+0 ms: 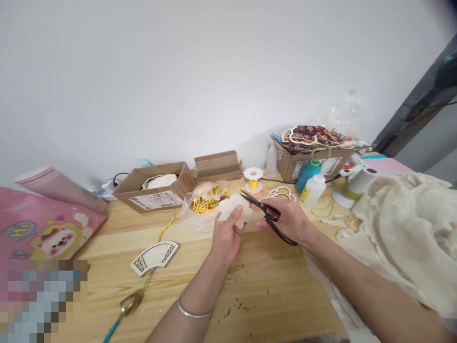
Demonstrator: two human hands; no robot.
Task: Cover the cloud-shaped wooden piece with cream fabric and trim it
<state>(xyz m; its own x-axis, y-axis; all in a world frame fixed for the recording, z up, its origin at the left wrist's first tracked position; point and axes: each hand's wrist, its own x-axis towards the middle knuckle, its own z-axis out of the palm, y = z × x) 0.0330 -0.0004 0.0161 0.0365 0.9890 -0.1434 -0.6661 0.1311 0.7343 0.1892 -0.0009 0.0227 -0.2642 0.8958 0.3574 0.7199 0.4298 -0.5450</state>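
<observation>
My left hand (229, 233) pinches a cream scalloped piece (232, 206), thumb on top and fingers beneath; whether it is cloth or card I cannot make out. Black-handled scissors (272, 216) are gripped in my right hand (290, 216), their blades pointing up and left by the piece's upper right edge. Just behind them a pale cut-out frame (282, 193) with a cloud outline lies on the table. Left of my hands rests a fan-shaped wooden pendant (155, 257) with a yellow cord (167, 226).
Across the back stand a cardboard box (153, 190), a spool of yellow thread (253, 181), a fuller box (303, 159) and squeeze bottles (314, 190). Cream cloth (410, 228) is heaped at right. A plastic bag of yellow cords (205, 205) and a gold spoon-shaped tool (131, 302) lie leftward.
</observation>
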